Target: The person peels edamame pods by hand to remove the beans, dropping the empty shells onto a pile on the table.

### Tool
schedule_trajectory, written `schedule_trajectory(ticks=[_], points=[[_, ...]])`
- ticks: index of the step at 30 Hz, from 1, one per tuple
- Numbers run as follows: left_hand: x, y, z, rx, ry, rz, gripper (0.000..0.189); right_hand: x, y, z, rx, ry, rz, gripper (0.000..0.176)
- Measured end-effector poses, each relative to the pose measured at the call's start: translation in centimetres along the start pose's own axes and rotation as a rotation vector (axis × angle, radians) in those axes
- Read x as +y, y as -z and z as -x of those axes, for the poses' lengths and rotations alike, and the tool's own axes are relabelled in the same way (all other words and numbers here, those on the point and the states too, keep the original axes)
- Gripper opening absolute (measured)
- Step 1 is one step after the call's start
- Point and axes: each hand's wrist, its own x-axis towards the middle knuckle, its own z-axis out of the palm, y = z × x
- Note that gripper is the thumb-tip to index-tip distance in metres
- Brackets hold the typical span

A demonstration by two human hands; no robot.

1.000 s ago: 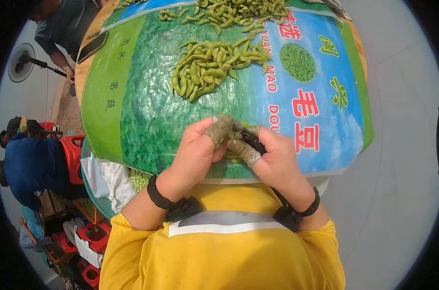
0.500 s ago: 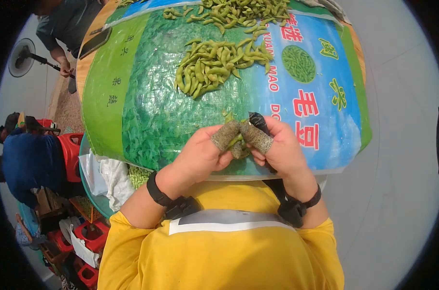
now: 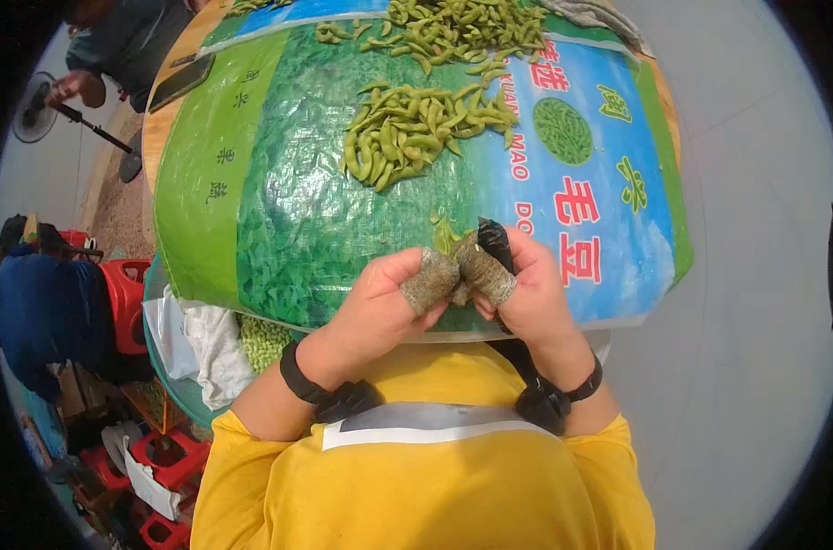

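Head view: left hand [image 3: 389, 291], thumb wrapped, fingers closed on a green pod [image 3: 446, 233]; right hand [image 3: 534, 291], thumb likewise wrapped, pinches the same pod, which sits between both hands over the front part of the printed sheet [image 3: 311, 206]; a pod pile [image 3: 405, 133] lies beyond, a larger heap [image 3: 467, 27] farther off; shelled beans [image 3: 265, 342] lie left, beside white cloth [image 3: 216, 344]

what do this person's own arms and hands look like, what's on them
Yellow sleeves end around the elbows, and a black wristband with a bulky dark unit is on each wrist. The left hand and right hand each have a rough grey-brown thumb wrap; glossy black material shows at the right hand's fingers.
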Motion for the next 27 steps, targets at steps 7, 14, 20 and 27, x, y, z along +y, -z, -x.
schedule_trajectory(ticks=[7,14,20,27], points=[[-0.5,1.2,0.1,-0.25,0.106,0.467,0.022,0.7,-0.7,0.0,-0.041,0.034,-0.153,0.017],[0.3,1.3,0.3,-0.088,0.018,0.164,0.021,0.1,-0.8,0.1,-0.049,0.102,0.092,0.015],[0.3,0.7,-0.5,0.021,0.136,0.228,0.021,0.5,0.0,-0.3,0.048,0.303,0.503,0.018],[0.4,0.9,-0.4,-0.025,-0.152,-0.469,0.019,-0.7,1.0,0.3,0.083,0.591,0.875,0.018]])
